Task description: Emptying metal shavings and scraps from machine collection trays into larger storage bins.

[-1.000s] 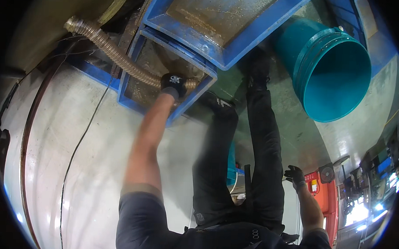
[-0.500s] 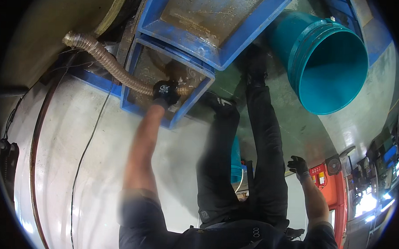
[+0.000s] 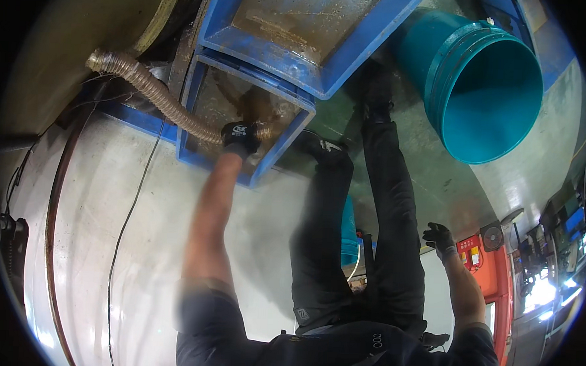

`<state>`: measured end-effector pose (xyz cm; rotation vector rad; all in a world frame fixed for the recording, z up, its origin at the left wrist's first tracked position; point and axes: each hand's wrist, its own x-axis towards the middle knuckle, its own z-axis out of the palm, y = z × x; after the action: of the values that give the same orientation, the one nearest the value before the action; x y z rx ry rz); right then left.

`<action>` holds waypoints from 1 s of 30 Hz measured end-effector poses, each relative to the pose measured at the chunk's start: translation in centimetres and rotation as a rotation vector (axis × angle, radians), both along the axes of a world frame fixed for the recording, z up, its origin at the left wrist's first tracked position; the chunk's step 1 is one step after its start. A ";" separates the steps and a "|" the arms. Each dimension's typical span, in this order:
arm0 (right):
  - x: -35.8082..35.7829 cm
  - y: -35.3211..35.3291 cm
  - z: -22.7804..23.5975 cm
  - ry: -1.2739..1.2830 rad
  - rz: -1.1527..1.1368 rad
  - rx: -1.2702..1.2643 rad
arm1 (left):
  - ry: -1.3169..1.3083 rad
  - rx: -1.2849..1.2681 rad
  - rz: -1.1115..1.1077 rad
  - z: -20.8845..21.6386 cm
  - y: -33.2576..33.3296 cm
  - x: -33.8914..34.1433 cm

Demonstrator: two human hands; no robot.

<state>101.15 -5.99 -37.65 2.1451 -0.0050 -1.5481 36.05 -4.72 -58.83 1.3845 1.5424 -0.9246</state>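
My left hand (image 3: 240, 137), in a black glove, is closed around a ribbed, brownish flexible hose (image 3: 155, 95) near its lower end. That end lies over a small blue bin (image 3: 184, 147) with murky brown liquid (image 3: 225, 93) inside; whether the hose mouth dips into the liquid is hard to make out. From my grip the hose curves up to the far left. Off to the right, away from the bins, my right hand (image 3: 439, 240), also black-gloved, hangs in the air with its fingers apart and nothing in them.
A larger blue tray (image 3: 322, 84) with a dirty, wet bottom overlaps the small bin's far side. At the far right a teal bucket (image 3: 432, 78) lies tipped, mouth toward me. A thin black cable (image 3: 134, 210) runs down the left. Another teal container (image 3: 349, 233) shows between my legs.
The view has shifted very slightly. My left hand keeps its hold on the hose in about the same place, and my right hand has hardly moved.
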 end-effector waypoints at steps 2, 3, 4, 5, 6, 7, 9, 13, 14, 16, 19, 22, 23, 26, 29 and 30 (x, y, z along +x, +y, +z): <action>-0.1 -0.2 0.1 -0.005 -0.004 -0.010 | 0.012 -0.030 0.006 0.4 0.4 0.5; -0.2 -0.3 0.0 -0.008 0.020 -0.009 | 0.036 -0.134 0.001 0.4 0.9 0.5; -0.3 -0.2 -0.1 -0.009 0.045 -0.006 | 0.063 -0.235 -0.004 0.6 1.4 0.6; 0.0 -0.3 -0.1 -0.010 0.045 -0.007 | 0.062 -0.236 -0.005 0.6 1.2 0.5; 0.6 -0.5 -0.2 -0.008 -0.029 0.010 | 0.063 -0.201 0.026 0.6 1.0 0.5; 0.5 -0.4 -0.2 -0.006 -0.103 0.026 | 0.065 -0.167 0.056 0.7 0.9 0.4; 0.4 -0.3 -0.2 -0.006 -0.097 0.032 | 0.079 -0.181 0.041 0.8 0.9 0.3; 0.5 -0.4 -0.6 0.007 -0.073 0.029 | 0.090 -0.125 0.063 0.5 -0.2 -0.5; 0.4 -0.4 -0.7 0.005 -0.073 0.022 | 0.089 -0.133 0.062 0.3 -0.4 -0.5; 0.3 -0.3 -0.7 -0.010 -0.027 0.021 | 0.084 -0.144 0.045 0.7 -0.1 -0.3; 0.8 -0.5 -0.4 0.004 -0.055 0.028 | 0.085 -0.214 0.017 1.7 1.5 0.4; 0.3 -0.3 -0.7 -0.002 -0.013 0.029 | 0.117 -0.232 0.041 1.3 1.2 0.1; 0.4 -0.2 -0.7 -0.002 -0.013 0.029 | 0.118 -0.232 0.041 1.3 1.1 0.1; 0.4 0.0 -0.6 0.005 -0.076 0.029 | 0.128 -0.232 0.051 1.7 1.6 0.4; 0.5 -0.1 -0.6 0.000 -0.036 0.024 | 0.146 -0.263 0.030 2.0 2.0 0.8; 0.9 -0.5 -0.7 0.002 -0.046 0.027 | 0.142 -0.263 0.030 2.0 2.0 0.8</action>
<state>102.02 -6.45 -38.36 2.1782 -0.0325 -1.5848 36.83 -2.75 -56.86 1.1264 1.4800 -1.1823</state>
